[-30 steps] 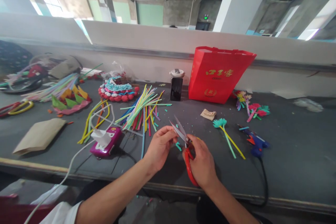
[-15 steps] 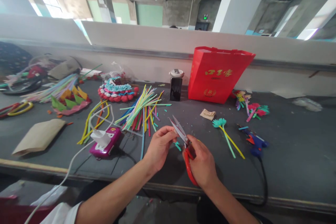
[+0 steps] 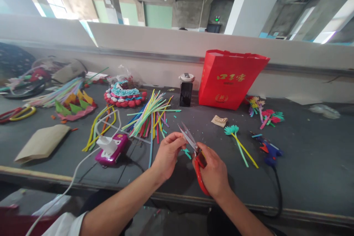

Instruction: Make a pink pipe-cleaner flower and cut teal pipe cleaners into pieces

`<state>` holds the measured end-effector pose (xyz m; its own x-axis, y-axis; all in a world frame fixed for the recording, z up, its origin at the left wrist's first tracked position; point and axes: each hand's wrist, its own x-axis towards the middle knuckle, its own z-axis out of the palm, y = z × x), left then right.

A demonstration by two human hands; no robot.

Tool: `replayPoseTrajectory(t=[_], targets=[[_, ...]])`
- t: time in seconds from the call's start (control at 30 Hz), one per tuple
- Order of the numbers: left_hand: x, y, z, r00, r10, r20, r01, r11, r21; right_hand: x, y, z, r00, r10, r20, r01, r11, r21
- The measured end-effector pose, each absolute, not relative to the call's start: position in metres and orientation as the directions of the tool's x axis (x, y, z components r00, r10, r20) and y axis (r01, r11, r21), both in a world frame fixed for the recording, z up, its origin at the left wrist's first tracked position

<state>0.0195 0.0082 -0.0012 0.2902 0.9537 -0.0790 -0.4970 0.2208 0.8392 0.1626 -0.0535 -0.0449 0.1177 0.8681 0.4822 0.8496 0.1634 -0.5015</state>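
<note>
My right hand (image 3: 214, 173) grips red-handled scissors (image 3: 195, 158) whose blades point up and to the left over the dark table (image 3: 304, 155). My left hand (image 3: 168, 155) is pinched shut just left of the blades, holding a small teal piece (image 3: 187, 151) that hangs beside the scissors. A bundle of coloured strips (image 3: 151, 116) lies just beyond my left hand. A teal paper flower on a yellow-green stem (image 3: 238, 142) lies to the right of my right hand.
A red bag (image 3: 231, 79) and a dark jar (image 3: 186, 90) stand at the back wall. A purple device with a white cable (image 3: 112, 149), a brown envelope (image 3: 41, 142), a blue glue gun (image 3: 268, 149), a flower cake (image 3: 124, 94) and more paper flowers (image 3: 267, 114) surround the hands.
Both hands hold almost the same place; the scissor blades have closed slightly against the teal piece.
</note>
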Motion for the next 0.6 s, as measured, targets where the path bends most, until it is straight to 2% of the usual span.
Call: replayPoseTrajectory(t=[0.6], targets=[[0.0189,0.0073,0.0024,0.271,0.960,-0.066,-0.487,0.196,0.851,0.1635,-0.0535,-0.0435,0.117,0.880,0.461,0.815,0.180,-0.550]])
